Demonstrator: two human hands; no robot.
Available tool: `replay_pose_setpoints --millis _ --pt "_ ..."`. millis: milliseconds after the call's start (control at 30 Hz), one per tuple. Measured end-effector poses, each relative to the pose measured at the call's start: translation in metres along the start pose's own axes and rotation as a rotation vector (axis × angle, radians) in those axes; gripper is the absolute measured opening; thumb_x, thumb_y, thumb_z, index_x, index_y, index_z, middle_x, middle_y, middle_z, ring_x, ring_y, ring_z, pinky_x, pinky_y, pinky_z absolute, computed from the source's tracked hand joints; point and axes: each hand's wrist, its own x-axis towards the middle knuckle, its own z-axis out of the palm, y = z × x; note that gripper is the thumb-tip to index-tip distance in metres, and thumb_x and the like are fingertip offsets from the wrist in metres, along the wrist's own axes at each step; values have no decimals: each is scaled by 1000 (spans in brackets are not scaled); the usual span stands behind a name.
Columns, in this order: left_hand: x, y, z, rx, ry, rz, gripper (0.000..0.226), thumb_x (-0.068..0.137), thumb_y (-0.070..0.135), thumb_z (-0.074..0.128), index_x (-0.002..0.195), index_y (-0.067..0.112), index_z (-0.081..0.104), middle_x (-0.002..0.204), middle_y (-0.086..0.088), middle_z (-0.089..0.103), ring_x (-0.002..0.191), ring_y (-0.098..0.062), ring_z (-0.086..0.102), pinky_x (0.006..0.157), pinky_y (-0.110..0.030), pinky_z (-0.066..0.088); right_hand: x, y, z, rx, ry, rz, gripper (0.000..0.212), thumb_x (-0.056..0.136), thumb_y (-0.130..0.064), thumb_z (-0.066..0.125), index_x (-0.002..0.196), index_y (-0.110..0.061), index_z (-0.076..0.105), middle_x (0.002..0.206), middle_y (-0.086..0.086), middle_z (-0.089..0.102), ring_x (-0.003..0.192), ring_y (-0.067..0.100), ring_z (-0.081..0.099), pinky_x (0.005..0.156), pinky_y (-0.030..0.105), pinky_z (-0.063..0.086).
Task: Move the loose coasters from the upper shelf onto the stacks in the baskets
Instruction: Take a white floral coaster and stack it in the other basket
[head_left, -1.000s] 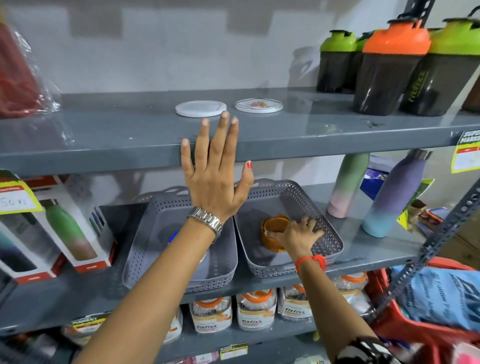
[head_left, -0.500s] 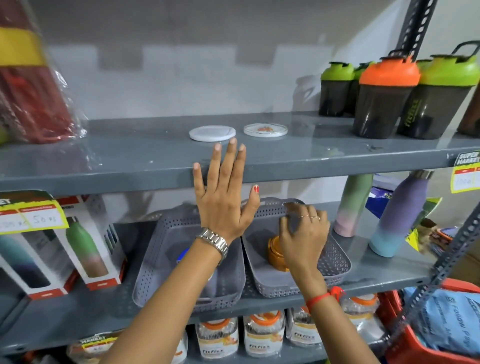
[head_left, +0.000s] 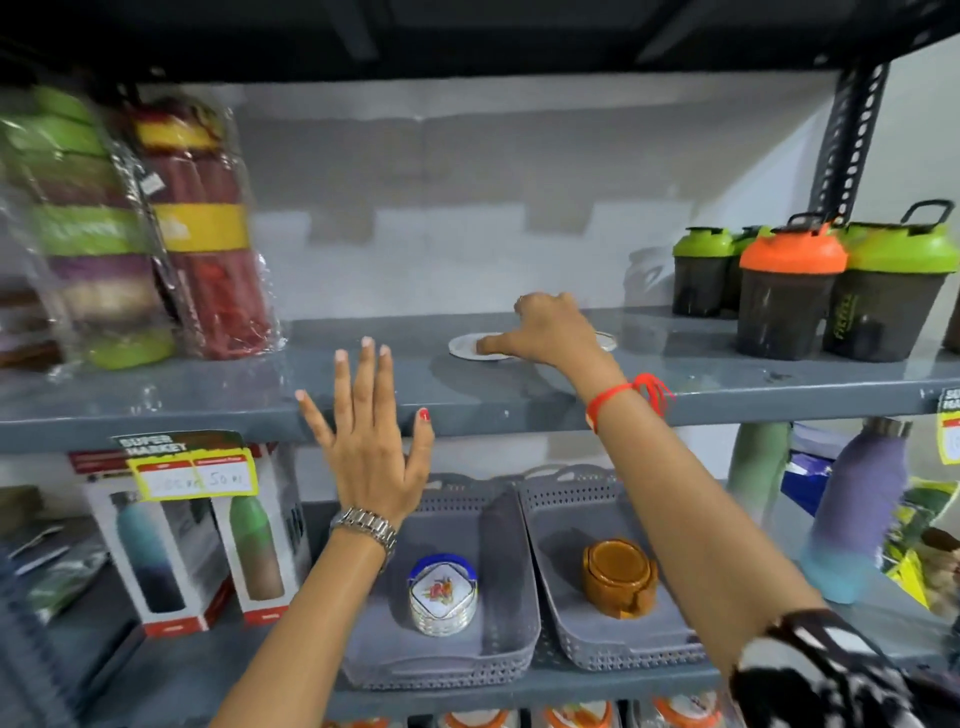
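Observation:
Two loose round white coasters lie on the upper shelf (head_left: 363, 395). My right hand (head_left: 545, 330) rests on them: its thumb touches the left coaster (head_left: 465, 345), and only a rim of the right coaster (head_left: 607, 341) shows behind the hand. Whether the fingers grip one I cannot tell. My left hand (head_left: 369, 441) is spread flat against the shelf's front edge, holding nothing. On the shelf below, the left grey basket (head_left: 509, 634) holds a white stack in a blue holder (head_left: 441, 592). The right grey basket (head_left: 561, 587) holds an orange-brown stack (head_left: 618, 577).
Dark shaker bottles (head_left: 789, 301) with green and orange lids stand at the right of the upper shelf. Wrapped bottle packs (head_left: 202, 234) stand at its left. Boxed bottles (head_left: 171, 540) sit left of the baskets, pastel bottles (head_left: 852, 509) to their right. A yellow price tag (head_left: 195, 473) hangs on the shelf edge.
My right hand has risen from the right basket to the upper shelf and now lies over the two loose coasters. The left hand stays at the shelf edge. The view tilted upward.

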Motion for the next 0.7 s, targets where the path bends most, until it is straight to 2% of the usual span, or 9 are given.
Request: replay_pose_setpoints --millis 67,133,167,233,300,367,467,567,700 --pt "-1 -8 -1 22 -16 11 63 88 38 34 142 6 31 149 -8 30 141 -23 16 114 -47 -11 14 -4 4 -25 -127 33 55 73 -60 68 87 -10 52 111 15 61 117 34 48 78 33 38" --pt "-3 -13 -1 33 -29 32 62 88 38 33 142 7 30 149 -6 29 141 -23 17 114 -48 -9 23 -9 8 -44 -235 87 71 71 -64 68 114 -9 56 127 12 59 121 33 49 90 34 42" --pt "-3 -14 -1 36 -37 41 62 88 38 33 142 8 30 149 -5 29 141 -23 18 114 -48 -8 26 -9 9 -46 -291 117 77 70 -66 67 120 -9 54 130 10 57 122 32 50 95 35 42" --pt "-3 -15 0 39 -45 47 62 88 39 33 142 9 30 149 -5 31 140 -22 18 114 -49 -5 34 -8 11 -32 -364 152 77 68 -68 67 118 -12 54 131 8 57 117 29 54 95 35 42" --pt "-2 -15 3 41 -43 42 61 88 40 34 142 9 31 148 -6 33 140 -22 19 115 -49 -2 39 -6 12 -3 -381 161 67 66 -66 69 104 -13 52 128 8 58 108 27 54 88 34 42" --pt "-3 -16 5 38 -37 38 61 88 40 35 141 10 33 146 -6 36 139 -24 22 114 -50 1 41 -4 14 34 -379 177 67 64 -65 71 98 -12 49 124 8 58 108 26 53 85 33 42" --pt "-3 -16 5 29 -30 51 59 87 39 36 139 10 36 144 -6 40 137 -25 26 114 -48 3 38 -5 13 44 -302 183 77 59 -65 75 108 -10 52 120 8 56 114 28 51 88 34 43" --pt "-3 -17 5 21 -27 58 58 87 39 36 138 11 38 143 -5 41 137 -25 27 114 -48 4 22 -13 4 -8 -114 125 91 52 -68 76 120 -10 53 128 10 49 124 29 41 93 39 42" --pt "-3 -17 5 22 -10 65 58 88 39 35 138 11 37 143 -5 41 137 -25 27 114 -48 5 -21 -31 -12 63 139 -14 97 48 -70 76 125 -14 54 124 6 47 123 26 37 84 37 44"
